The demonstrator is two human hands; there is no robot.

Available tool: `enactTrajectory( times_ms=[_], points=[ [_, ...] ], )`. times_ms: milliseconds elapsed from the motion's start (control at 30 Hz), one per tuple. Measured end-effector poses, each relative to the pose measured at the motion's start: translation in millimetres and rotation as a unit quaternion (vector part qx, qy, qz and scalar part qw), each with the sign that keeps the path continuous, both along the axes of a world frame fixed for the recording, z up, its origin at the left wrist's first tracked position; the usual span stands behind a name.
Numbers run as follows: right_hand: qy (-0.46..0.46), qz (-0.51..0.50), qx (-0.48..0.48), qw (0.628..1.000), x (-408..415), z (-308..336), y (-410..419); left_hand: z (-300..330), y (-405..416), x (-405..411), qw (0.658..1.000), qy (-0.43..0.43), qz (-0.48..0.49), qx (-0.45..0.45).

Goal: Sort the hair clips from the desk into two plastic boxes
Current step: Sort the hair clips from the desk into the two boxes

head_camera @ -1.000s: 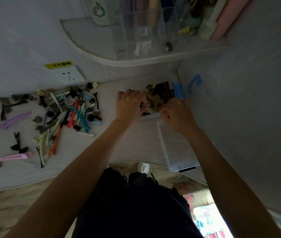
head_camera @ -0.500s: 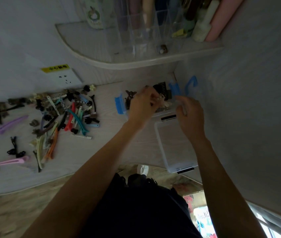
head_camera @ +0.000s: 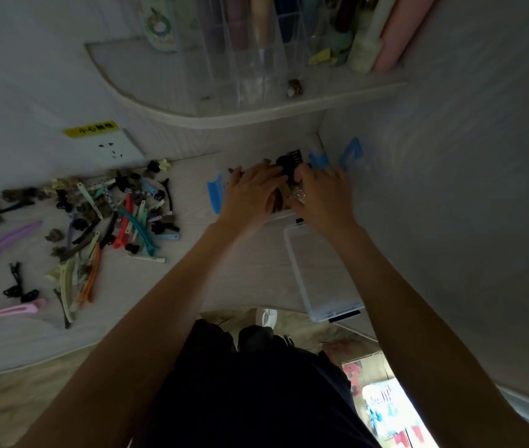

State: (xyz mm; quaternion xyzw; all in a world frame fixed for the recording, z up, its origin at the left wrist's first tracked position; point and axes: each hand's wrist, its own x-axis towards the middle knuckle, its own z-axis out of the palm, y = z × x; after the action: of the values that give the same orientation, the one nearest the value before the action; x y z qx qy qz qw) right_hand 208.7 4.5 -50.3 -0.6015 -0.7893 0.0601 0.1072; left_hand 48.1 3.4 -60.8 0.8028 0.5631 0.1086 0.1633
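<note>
A clear plastic box [head_camera: 280, 215] with blue latches [head_camera: 215, 195] stands at the back right of the desk, heaped with dark claw clips [head_camera: 289, 163]. My left hand [head_camera: 251, 194] lies palm down on the heap's left side, fingers spread. To its right, my right hand [head_camera: 323, 195] also rests palm down on the heap, fingertips reaching the box's far edge. A second clear plastic box [head_camera: 321, 270] lies nearer me with nothing visible in it. Several loose hair clips [head_camera: 111, 218] in many colours are scattered over the desk's left half.
A wall panel [head_camera: 450, 221] rises close on the right of both boxes. A curved shelf [head_camera: 224, 114] with clear organisers and bottles hangs above the back of the desk. A wall socket [head_camera: 111, 148] sits behind the clip pile. The desk's front edge curves in near my legs.
My left hand has come down from above the box onto the heap. My right hand has moved left from the box's right edge and now lies on the clips.
</note>
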Motion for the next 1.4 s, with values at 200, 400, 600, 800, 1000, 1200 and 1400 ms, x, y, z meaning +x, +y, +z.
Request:
enactTrajectory(
  times_ms=[200, 400, 600, 800, 1000, 1200, 1400],
  points=[
    [0.046, -0.049, 0.043, 0.997, 3, 2, 8, 3, 9, 9, 0.997, 0.059, 0.02, 0.033],
    [-0.027, -0.08, -0.037, 0.996, 6, 3, 10, 3, 15, 3, 0.997, 0.058, 0.028, 0.046],
    [0.062, -0.039, -0.047, 0.996, -1, 1, 8, 2, 11, 2, 0.998, 0.058, 0.023, 0.018],
    [0.064, -0.009, -0.124, 0.99, -10, -6, 6, 2, 6, 1, 0.998, 0.046, 0.03, 0.015],
    [0.235, -0.078, -0.1, 0.964, -3, 10, -5, 4, -8, -9, 0.993, -0.082, 0.06, 0.057],
    [0.382, -0.034, -0.056, 0.922, -46, 32, -50, 16, -74, -59, 0.943, -0.239, 0.201, 0.115],
    [0.253, 0.127, -0.243, 0.928, -134, 1, -94, -12, -154, -161, 0.913, -0.146, 0.374, 0.074]
  ],
)
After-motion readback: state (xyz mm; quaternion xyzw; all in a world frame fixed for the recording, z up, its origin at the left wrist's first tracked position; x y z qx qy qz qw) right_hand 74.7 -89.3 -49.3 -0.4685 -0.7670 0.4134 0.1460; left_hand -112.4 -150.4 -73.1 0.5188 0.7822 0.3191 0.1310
